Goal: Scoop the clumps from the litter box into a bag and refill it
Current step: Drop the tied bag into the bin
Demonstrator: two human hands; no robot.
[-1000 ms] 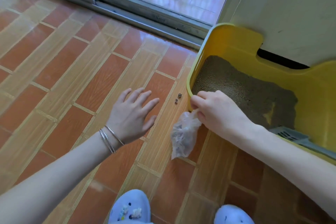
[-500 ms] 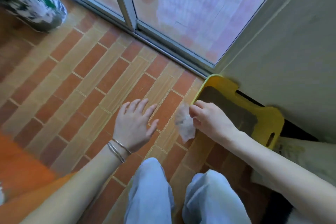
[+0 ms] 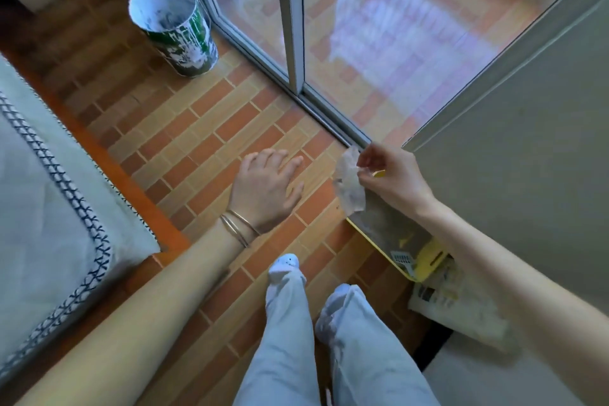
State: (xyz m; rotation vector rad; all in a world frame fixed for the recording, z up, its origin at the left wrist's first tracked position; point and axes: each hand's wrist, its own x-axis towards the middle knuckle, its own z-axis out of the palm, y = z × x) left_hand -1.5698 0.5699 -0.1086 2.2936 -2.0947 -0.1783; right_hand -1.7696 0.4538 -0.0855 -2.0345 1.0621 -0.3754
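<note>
One bag (image 3: pixel 350 186) hangs pinched beneath the right hand (image 3: pixel 389 175).

Left hand (image 3: pixel 267 188) held out, palm down, fingers spread and relaxed. Right hand (image 3: pixel 392 178), at its 3 o'clock, pinches a bag (image 3: pixel 350 189) between curled fingertips.

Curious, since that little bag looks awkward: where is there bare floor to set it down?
The widest bare tiles lie between the paint-streaked can, the window track and the quilt, ahead of the left hand. It is crowded on the right: the litter box with its scoop, a sack and the wall hem in the right hand holding the bag.
</note>
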